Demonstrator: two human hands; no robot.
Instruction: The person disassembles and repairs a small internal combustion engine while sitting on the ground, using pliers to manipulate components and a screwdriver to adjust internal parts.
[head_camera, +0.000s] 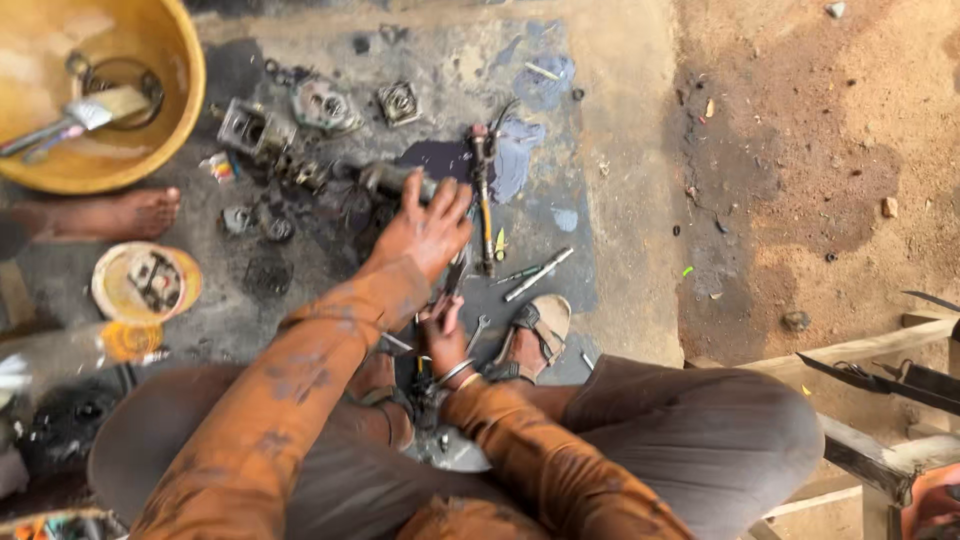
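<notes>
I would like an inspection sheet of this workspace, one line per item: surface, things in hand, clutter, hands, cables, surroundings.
Surface: grey concrete floor, stained dark with oil around the parts; bare brown earth to the right.
Things in hand: a greasy metal cylinder part under the left hand; a thin tool in the right hand, kind unclear.
Clutter: dismantled engine parts, a long tool with an orange handle, a metal rod, a small wrench.
Hands: left hand spread open, reaching onto the part; right hand closed in a grip on the tool.
Cables: nothing seen.
Surroundings: a yellow basin holding a brush, a small tub, another person's bare foot, wooden beams.
</notes>
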